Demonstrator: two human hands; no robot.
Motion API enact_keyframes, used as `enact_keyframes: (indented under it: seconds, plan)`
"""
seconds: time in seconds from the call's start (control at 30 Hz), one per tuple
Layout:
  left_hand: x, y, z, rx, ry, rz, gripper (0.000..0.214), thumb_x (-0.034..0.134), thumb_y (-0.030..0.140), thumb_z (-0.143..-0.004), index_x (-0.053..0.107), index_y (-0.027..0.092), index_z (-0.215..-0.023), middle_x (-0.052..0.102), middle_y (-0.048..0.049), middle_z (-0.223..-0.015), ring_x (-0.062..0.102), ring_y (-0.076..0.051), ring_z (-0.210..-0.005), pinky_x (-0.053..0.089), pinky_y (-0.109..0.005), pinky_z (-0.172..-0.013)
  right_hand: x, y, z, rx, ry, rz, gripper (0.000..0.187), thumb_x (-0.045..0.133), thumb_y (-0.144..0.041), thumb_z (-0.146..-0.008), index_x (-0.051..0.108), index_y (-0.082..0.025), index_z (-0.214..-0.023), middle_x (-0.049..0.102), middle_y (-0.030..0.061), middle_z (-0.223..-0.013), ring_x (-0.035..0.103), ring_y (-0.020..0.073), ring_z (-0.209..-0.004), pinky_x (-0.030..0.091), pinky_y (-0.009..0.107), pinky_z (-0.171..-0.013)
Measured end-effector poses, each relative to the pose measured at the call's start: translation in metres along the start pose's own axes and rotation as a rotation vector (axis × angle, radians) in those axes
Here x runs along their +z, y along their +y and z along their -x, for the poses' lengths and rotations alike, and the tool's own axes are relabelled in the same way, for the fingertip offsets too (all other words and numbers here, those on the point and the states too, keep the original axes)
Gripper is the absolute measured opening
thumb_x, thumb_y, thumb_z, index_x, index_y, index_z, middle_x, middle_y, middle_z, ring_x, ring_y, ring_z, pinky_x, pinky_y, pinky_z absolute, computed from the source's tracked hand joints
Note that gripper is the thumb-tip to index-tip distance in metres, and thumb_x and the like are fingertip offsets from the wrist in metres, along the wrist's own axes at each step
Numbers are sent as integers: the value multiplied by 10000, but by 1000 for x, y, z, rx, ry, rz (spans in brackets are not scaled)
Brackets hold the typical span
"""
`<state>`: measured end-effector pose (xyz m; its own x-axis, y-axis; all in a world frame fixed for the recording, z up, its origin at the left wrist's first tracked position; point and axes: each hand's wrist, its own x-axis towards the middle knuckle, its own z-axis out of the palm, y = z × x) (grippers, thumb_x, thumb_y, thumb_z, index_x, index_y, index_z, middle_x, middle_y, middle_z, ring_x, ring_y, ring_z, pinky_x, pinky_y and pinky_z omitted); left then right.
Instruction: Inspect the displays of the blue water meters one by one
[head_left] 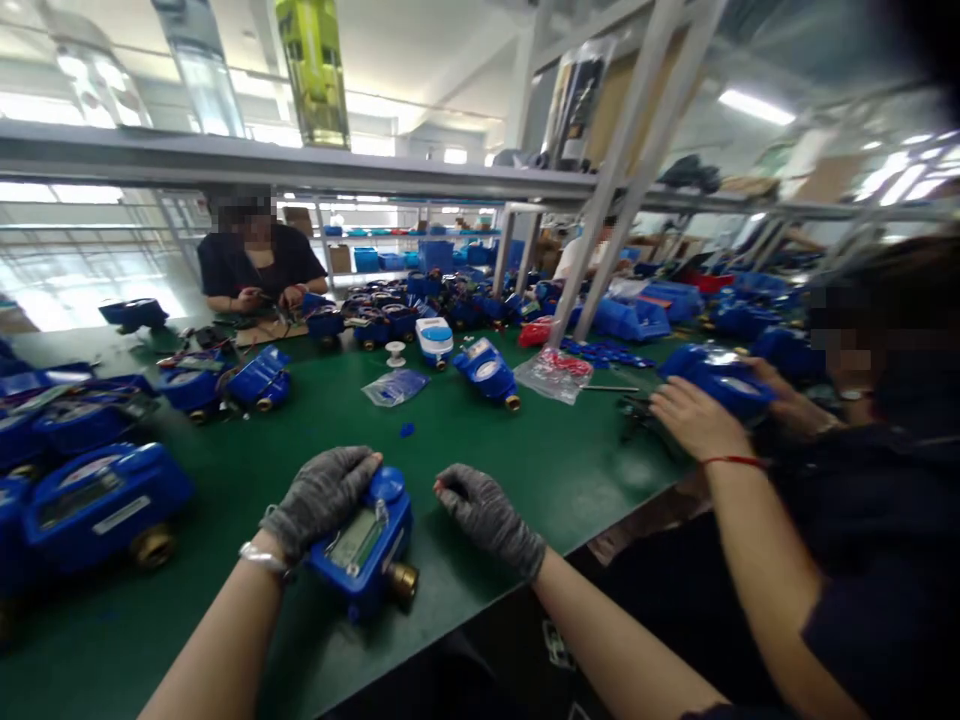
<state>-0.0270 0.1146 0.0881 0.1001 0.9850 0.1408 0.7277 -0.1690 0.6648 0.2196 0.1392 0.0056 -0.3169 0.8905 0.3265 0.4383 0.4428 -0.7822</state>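
Note:
A blue water meter point(365, 545) with a small display and a brass threaded end stands on the green table in front of me. My left hand point(326, 498), in a grey glove with bare fingertips, grips it from the left and over its top. To the right of the meter, apart from it, my right hand point(487, 515) rests near the table edge in a matching glove. Its fingers are curled together, and whatever may be between them is too small to make out. Beyond both hands lies a small blue piece point(406, 430).
More blue meters point(105, 510) crowd the left. Further back are another meter point(487, 372), a white-and-blue device point(434, 342), a white spool point(394, 353) and plastic bags point(553, 374). A co-worker's hand point(697, 415) holds a meter at right. A shelf point(300, 165) spans overhead.

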Motion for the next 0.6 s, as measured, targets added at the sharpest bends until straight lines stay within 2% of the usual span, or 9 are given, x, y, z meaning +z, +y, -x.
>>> enact_keyframes:
  seconds: [0.1, 0.23, 0.3, 0.37, 0.47, 0.5, 0.53, 0.57, 0.6]
  plan:
    - [-3, 5, -1, -20, -5, -15, 505, 450, 560, -881, 700, 171, -1086, 687, -111, -1132, 619, -279, -1072, 474, -413, -992, 3, -15, 10, -62, -66, -80, 83, 580, -200, -874, 648, -176, -914, 679, 42, -906, 629, 171, -842, 496, 302, -792]
    - [-7, 12, 2, 26, -25, -39, 428, 426, 485, -909, 719, 194, -1019, 702, -100, -1076, 616, -265, -1048, 442, -404, -1013, 20, -27, 7, -111, -119, -60, 78, 578, -187, -878, 656, -177, -880, 667, 34, -879, 621, 163, -820, 509, 298, -768]
    - [-8, 14, 3, 44, -28, -47, 414, 422, 467, -915, 721, 197, -1008, 705, -98, -1063, 616, -261, -1042, 437, -396, -1014, 16, -28, 6, -133, -117, -28, 93, 580, -185, -875, 671, -173, -887, 677, 39, -883, 628, 167, -826, 530, 314, -780]
    - [-8, 13, 2, 48, -26, -52, 423, 420, 475, -916, 717, 191, -1019, 702, -100, -1068, 617, -262, -1035, 450, -394, -997, -10, -21, 12, -162, -108, 2, 151, 550, -191, -892, 692, -172, -942, 694, 46, -922, 646, 185, -881, 550, 349, -807]
    - [-6, 8, 0, 46, -23, -56, 438, 419, 488, -918, 710, 183, -1036, 699, -104, -1072, 615, -266, -1027, 457, -401, -982, -80, 7, 27, -192, -83, 37, 323, 401, -184, -952, 713, -186, -1032, 708, 62, -981, 649, 217, -1039, 544, 415, -871]
    - [-5, 7, 0, 46, -23, -56, 440, 419, 490, -921, 709, 181, -1040, 697, -104, -1076, 613, -265, -1028, 452, -402, -986, -104, 20, 28, -200, -87, 58, 346, 399, -167, -948, 726, -235, -1039, 720, 63, -1005, 642, 213, -1073, 541, 403, -902]
    - [-4, 5, -1, 46, -23, -54, 440, 421, 490, -924, 707, 179, -1046, 696, -104, -1080, 612, -264, -1028, 450, -400, -987, -123, 33, 26, -261, -173, 135, 374, 412, -138, -936, 717, -278, -1100, 720, 50, -1067, 629, 208, -1121, 535, 385, -939]
    - [-4, 5, -1, 46, -24, -52, 438, 426, 490, -926, 707, 177, -1050, 696, -103, -1083, 611, -261, -1027, 452, -395, -981, -136, 43, 20, -326, -147, 212, 421, 408, -101, -920, 715, -312, -1115, 726, 36, -1067, 641, 199, -1108, 540, 366, -945]
    - [-3, 5, -1, 48, -27, -50, 434, 432, 490, -927, 706, 177, -1054, 695, -101, -1087, 611, -258, -1025, 456, -388, -973, -142, 50, 9, -379, -174, 278, 476, 376, -64, -915, 703, -326, -1141, 724, 27, -1084, 647, 185, -1100, 544, 352, -948]
